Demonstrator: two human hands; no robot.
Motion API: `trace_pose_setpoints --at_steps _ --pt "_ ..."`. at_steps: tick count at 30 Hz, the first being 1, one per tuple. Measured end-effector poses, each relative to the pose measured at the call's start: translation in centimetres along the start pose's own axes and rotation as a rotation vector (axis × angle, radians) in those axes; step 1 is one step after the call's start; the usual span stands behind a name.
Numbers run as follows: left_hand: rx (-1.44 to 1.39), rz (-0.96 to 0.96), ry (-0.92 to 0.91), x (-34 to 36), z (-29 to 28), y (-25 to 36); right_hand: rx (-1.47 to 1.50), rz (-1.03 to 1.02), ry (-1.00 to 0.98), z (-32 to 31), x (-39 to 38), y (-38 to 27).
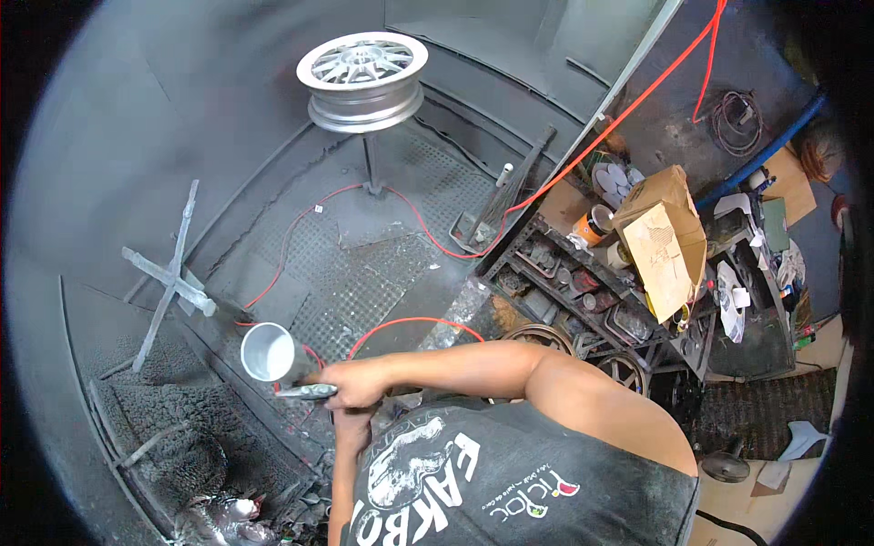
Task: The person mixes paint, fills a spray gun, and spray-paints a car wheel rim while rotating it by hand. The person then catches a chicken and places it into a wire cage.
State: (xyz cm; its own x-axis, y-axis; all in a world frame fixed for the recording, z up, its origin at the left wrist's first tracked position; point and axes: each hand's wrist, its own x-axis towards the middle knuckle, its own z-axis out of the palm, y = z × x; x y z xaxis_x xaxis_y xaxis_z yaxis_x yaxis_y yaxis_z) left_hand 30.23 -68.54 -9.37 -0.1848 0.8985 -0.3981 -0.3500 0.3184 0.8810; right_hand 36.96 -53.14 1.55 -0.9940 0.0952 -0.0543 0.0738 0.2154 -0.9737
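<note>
Right grip point(358, 382) clasps a grey tool point(311, 392) beside a silver cup point(267, 352); whether left grip point(352, 421) pinches anything, I cannot tell.

1. Open room is left above the textured floor panel point(378, 284), between the pale cup point(258, 361) beside the right hand point(357, 382) and the wheel stand point(370, 162); a low red hose point(419, 319) is looped across the near part.
2. Above the stand, passage is blocked by the silver wheel point(366, 109).
3. The left side is obstructed by a cross-shaped stand point(169, 280).
4. The right side is crowded by a cardboard box point(660, 259) and a can point(594, 223).
</note>
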Motion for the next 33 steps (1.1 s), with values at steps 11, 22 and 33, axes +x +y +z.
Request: trace_pose_setpoints --at_steps 11,22,33 --pt "0.213 0.445 -0.078 -3.5 -4.3 -0.2 0.016 -0.056 -0.113 1.6 3.8 -7.3" --pt "0.262 0.721 0.092 -8.1 0.8 9.5 0.245 0.217 -0.110 5.3 1.5 -13.9" --pt "0.152 0.671 0.083 -6.1 -0.9 10.5 0.151 0.281 -0.040 3.6 3.8 -13.5"
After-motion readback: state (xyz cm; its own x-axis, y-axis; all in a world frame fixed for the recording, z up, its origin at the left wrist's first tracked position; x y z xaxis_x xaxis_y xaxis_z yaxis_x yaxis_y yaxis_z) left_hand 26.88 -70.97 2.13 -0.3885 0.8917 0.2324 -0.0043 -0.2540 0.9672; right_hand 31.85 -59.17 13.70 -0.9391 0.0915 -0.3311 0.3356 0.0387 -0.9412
